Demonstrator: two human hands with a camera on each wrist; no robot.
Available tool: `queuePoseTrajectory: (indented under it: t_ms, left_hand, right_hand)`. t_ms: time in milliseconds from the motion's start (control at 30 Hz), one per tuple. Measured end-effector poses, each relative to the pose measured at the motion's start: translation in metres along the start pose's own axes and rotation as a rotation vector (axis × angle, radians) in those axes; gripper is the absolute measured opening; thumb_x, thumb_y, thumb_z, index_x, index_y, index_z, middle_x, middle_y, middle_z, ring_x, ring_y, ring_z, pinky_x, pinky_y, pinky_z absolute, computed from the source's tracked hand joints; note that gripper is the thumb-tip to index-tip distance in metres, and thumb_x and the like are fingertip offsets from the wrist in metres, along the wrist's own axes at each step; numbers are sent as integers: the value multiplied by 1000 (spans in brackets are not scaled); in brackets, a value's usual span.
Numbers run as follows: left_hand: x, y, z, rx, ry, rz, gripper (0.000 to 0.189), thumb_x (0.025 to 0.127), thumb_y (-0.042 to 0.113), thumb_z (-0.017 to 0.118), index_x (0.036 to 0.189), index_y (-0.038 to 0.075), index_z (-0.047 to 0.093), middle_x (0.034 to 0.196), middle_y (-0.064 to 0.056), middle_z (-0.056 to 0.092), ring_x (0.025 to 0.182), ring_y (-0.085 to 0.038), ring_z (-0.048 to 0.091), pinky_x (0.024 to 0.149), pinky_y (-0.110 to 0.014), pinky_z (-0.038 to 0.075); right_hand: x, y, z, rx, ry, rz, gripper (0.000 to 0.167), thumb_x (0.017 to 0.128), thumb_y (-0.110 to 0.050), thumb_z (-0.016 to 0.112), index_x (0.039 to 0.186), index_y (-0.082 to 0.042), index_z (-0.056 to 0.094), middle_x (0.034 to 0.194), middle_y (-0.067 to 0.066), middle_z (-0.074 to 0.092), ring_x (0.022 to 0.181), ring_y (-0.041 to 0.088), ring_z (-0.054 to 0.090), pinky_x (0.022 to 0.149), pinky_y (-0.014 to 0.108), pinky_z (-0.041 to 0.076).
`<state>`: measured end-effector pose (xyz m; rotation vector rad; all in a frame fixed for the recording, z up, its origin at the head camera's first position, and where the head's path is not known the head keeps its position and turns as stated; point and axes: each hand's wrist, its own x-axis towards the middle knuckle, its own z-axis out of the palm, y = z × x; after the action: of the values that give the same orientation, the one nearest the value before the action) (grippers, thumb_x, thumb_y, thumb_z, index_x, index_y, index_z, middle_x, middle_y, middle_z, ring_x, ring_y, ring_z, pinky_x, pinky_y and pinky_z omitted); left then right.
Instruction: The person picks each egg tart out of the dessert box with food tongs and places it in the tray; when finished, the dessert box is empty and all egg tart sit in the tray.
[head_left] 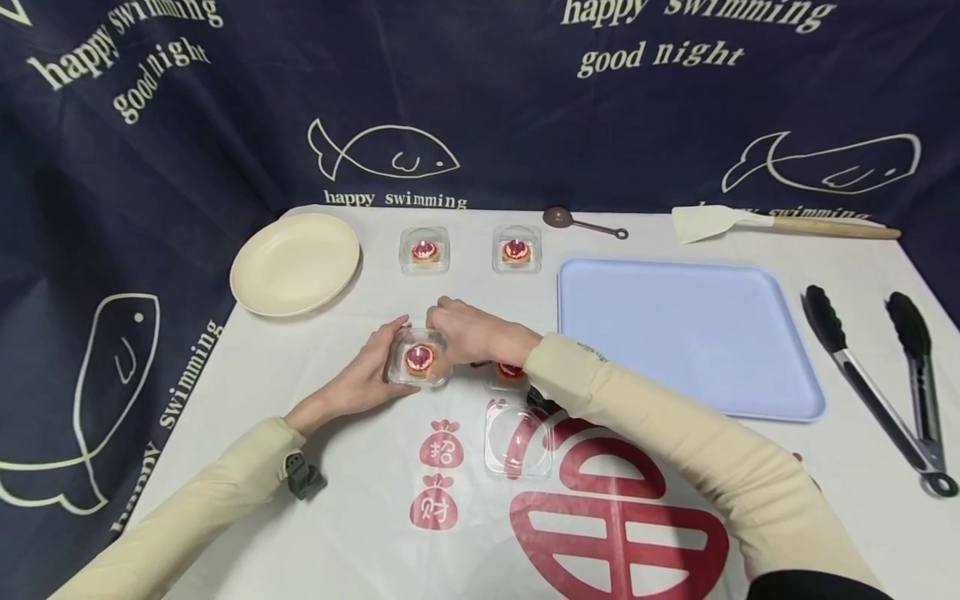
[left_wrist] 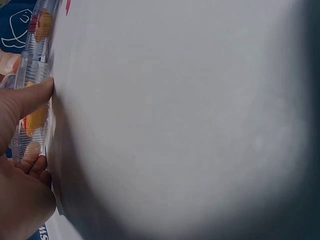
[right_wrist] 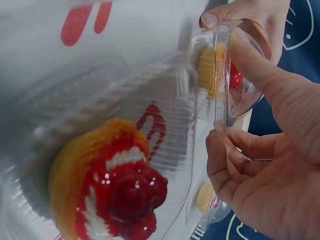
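A clear plastic box (head_left: 399, 371) with a small red-topped tart (head_left: 420, 358) inside sits between both hands. My left hand (head_left: 367, 375) grips it from the left, thumb on the near side and fingers round the far side. My right hand (head_left: 468, 333) holds its right edge; in the right wrist view the thumb lies on the domed lid (right_wrist: 252, 95) and the curled fingers are at the rim. Under the right wrist, another tart (right_wrist: 115, 185) sits in a clear box, partly hidden in the head view. A loose clear lid (head_left: 517, 454) lies just in front of it.
Two more boxed tarts (head_left: 424, 250) (head_left: 517, 250) stand at the back. A cream plate (head_left: 296, 265) lies to the left, a blue tray (head_left: 675, 333) to the right. Around the tray are a brown spoon (head_left: 558, 217), a spatula (head_left: 705, 223) and black-tipped tongs (head_left: 870, 392).
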<state>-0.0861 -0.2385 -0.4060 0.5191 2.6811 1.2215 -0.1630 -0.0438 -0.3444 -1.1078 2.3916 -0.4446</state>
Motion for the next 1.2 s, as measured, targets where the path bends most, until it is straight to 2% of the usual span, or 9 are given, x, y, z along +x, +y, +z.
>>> queuePoseTrajectory:
  t_ms: [200,433,600,900,1067,1200]
  left_hand:
    - [0,-2,-1,6,6,15,101,72,1,83,148,-10,17,144,-33,37,137,-45,31,116,-57,21]
    - [2,-3,-1,11,12,21,102,70,1,83,148,-9,19,140,-32,42,135,-43,33,116,-56,23]
    - [3,-3,-2,8,14,36,101,70,0,83,148,-10,19,136,-31,46,132,-43,36,115,-56,24]
    - [4,-3,-3,-9,27,31,103,68,-2,84,148,-11,19,131,-30,50,132,-43,37,117,-54,23]
    - [3,-2,-2,5,32,22,104,68,-1,84,148,-11,19,133,-31,50,132,-43,37,117,-54,23]
    - [4,0,-2,14,27,11,105,68,-1,84,149,-11,18,134,-32,48,132,-43,38,116,-54,24]
  right_hand:
    - [0,-1,1,7,25,-3,55,70,-33,88,106,0,62,100,9,54,88,20,51,72,26,48]
    - [5,6,-2,59,-22,-16,60,71,-34,87,113,0,62,105,10,58,90,18,49,73,26,45]
    - [10,8,-3,32,-36,-28,67,71,-37,87,120,1,62,105,8,58,91,18,49,74,27,44]
    - [6,2,0,-5,41,-29,52,69,-32,89,102,-1,64,96,7,54,86,19,47,71,27,43]
    - [1,0,1,17,62,-46,51,69,-28,89,103,1,64,101,11,56,86,20,48,73,27,45]
    - [-2,-1,1,5,81,-65,50,70,-28,89,101,2,64,98,11,55,85,21,47,72,28,44]
